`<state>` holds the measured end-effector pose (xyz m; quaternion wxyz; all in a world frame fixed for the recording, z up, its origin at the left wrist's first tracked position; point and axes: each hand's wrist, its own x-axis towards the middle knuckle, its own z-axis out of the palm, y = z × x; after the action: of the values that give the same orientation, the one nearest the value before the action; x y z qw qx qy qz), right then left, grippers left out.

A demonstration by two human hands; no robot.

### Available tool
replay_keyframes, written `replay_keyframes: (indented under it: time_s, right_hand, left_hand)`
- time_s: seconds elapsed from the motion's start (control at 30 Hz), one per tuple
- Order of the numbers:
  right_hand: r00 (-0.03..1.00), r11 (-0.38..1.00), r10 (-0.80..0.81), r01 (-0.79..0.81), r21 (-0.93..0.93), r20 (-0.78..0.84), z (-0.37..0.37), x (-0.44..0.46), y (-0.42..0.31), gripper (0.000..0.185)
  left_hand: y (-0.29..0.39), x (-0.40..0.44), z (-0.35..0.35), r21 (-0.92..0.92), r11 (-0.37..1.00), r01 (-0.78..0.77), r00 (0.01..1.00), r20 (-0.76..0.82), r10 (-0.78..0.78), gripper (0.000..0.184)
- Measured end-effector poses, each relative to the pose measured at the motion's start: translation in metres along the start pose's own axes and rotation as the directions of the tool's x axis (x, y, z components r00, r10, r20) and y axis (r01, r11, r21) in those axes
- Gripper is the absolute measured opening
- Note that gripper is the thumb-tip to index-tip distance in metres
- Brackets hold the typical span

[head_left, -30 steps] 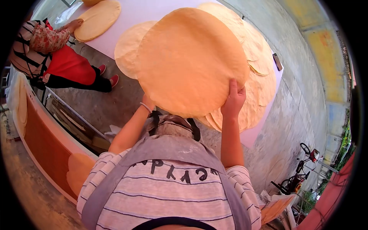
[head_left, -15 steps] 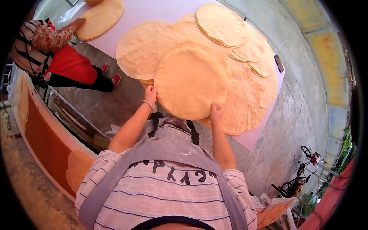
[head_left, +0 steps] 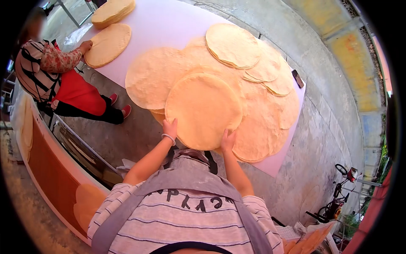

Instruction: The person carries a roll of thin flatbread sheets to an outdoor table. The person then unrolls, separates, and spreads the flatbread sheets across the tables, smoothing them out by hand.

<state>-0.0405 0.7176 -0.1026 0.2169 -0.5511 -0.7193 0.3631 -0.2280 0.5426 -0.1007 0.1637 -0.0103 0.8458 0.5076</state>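
The foremost round sheet point(head_left: 204, 111) lay over the overlapping sheets point(head_left: 262, 116) at the near edge of the table point(head_left: 165, 21) and appeared largely placed. The left hand point(head_left: 170, 127) and right hand point(head_left: 228, 140) each held its rim in their grip, with release not yet made.

Compared with the earliest view, the round sheet point(head_left: 204, 109), which you held raised and tilted, is now lowered over the pile point(head_left: 264, 112), revealing the small stack point(head_left: 232, 44) at its far side. Your left hand point(head_left: 170, 128), formerly largely hidden behind the sheet, now shows at its near-left edge; your right hand point(head_left: 228, 139) has come down with the near-right edge. Your view has shifted, exposing more of the thick stack point(head_left: 112, 12) at upper left.
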Motion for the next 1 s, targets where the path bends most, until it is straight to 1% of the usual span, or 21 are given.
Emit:
replay_keyframes:
  time_s: [0.03,0.07,0.13,0.17,0.2,0.23,0.27,0.3,0.33,0.37,0.43,0.47,0.53,0.57,0.63,0.67,0.73,0.77,0.87,0.97,1.0]
  right_hand:
    - [1.000,0.999,0.017,-0.018,0.048,0.016,-0.001,0.004,-0.001,0.046]
    - [0.998,0.994,0.055,-0.051,0.092,-0.043,-0.001,0.005,0.000,0.044]
    - [0.980,0.976,0.146,-0.120,0.183,-0.138,-0.006,-0.009,-0.005,0.041]
    - [0.947,0.926,0.304,-0.267,0.267,-0.107,-0.006,-0.017,0.005,0.040]
    - [0.890,0.848,0.451,-0.405,0.342,-0.062,-0.005,-0.024,0.019,0.040]
    - [0.812,0.744,0.583,-0.531,0.406,-0.007,-0.004,-0.025,0.027,0.039]
    - [0.764,0.455,0.576,-0.595,0.663,0.291,-0.013,-0.025,0.018,0.040]
    - [0.711,0.078,0.435,-0.641,0.764,0.552,-0.033,-0.028,-0.011,0.040]
    - [0.665,-0.307,0.191,-0.658,0.687,0.722,-0.056,-0.029,-0.043,0.041]
    - [0.721,-0.298,0.148,-0.620,0.725,0.677,-0.073,-0.023,-0.072,0.044]
    - [0.787,-0.175,0.058,-0.598,0.782,0.614,-0.104,-0.008,-0.112,0.044]
    - [0.812,-0.119,0.010,-0.579,0.807,0.584,-0.112,-0.002,-0.117,0.044]
    - [0.874,-0.059,0.011,-0.485,0.873,0.486,-0.109,0.015,-0.103,0.043]
    - [0.900,-0.027,0.008,-0.434,0.900,0.435,-0.103,0.021,-0.092,0.043]
    - [0.955,0.271,0.068,-0.298,0.915,0.290,-0.078,0.028,-0.066,0.042]
    - [0.973,0.419,0.084,-0.229,0.878,0.214,-0.067,0.027,-0.051,0.041]
    - [0.862,0.408,0.354,-0.490,0.770,0.362,-0.047,0.020,-0.023,0.040]
    - [0.780,0.374,0.471,-0.600,0.707,0.413,-0.038,0.020,-0.019,0.040]
    - [0.839,0.428,0.364,-0.536,0.728,0.404,-0.027,0.004,-0.011,0.042]
    - [0.864,0.440,0.393,-0.477,0.761,0.315,-0.015,0.001,-0.005,0.045]
    - [0.888,0.586,0.373,-0.449,0.675,0.268,-0.011,0.002,0.000,0.045]
  left_hand:
    - [0.001,0.002,0.007,0.006,0.996,-0.085,0.996,-0.007,0.085,0.035]
    - [0.003,0.006,0.016,0.012,0.986,-0.166,0.986,-0.015,0.166,0.035]
    - [0.072,-0.012,0.017,-0.030,0.924,-0.380,0.916,0.127,0.381,0.027]
    - [0.098,-0.017,0.025,-0.048,0.901,-0.431,0.881,0.192,0.432,0.027]
    - [0.127,-0.026,0.030,-0.156,0.825,-0.543,0.799,0.208,0.565,0.027]
    - [0.153,-0.033,0.035,-0.211,0.794,-0.570,0.750,0.261,0.607,0.026]
    - [0.181,-0.045,0.030,-0.316,0.769,-0.556,0.715,0.290,0.636,0.026]
    - [0.195,-0.053,0.030,-0.420,0.714,-0.561,0.693,0.233,0.682,0.026]
    - [0.205,-0.060,0.029,-0.516,0.647,-0.561,0.672,0.172,0.720,0.025]
    - [0.213,-0.068,0.022,-0.626,0.632,-0.457,0.708,0.175,0.684,0.025]
    - [0.216,-0.079,0.002,-0.799,0.555,-0.230,0.770,0.200,0.606,0.025]
    - [0.209,-0.081,-0.005,-0.812,0.547,-0.201,0.804,0.182,0.566,0.024]
    - [0.195,-0.080,-0.022,-0.841,0.521,-0.147,0.867,0.144,0.477,0.024]
    - [0.187,-0.074,-0.023,-0.835,0.535,-0.127,0.904,0.124,0.409,0.023]
    - [0.155,-0.056,-0.017,-0.823,0.563,-0.081,0.962,0.084,0.261,0.023]
    - [0.126,-0.043,-0.007,-0.764,0.645,-0.022,0.975,0.126,0.182,0.023]
    - [0.056,-0.011,0.024,-0.628,0.770,0.111,0.983,0.185,0.008,0.022]
    - [0.034,-0.005,0.032,-0.597,0.793,0.123,0.983,0.183,-0.015,0.024]
    - [0.005,0.002,0.037,-0.588,0.787,0.188,0.978,0.187,-0.094,0.026]
    - [-0.009,0.009,0.042,-0.611,0.757,0.231,0.972,0.172,-0.158,0.028]
    - [-0.013,0.013,0.048,-0.482,0.867,0.130,0.991,0.079,-0.104,0.028]
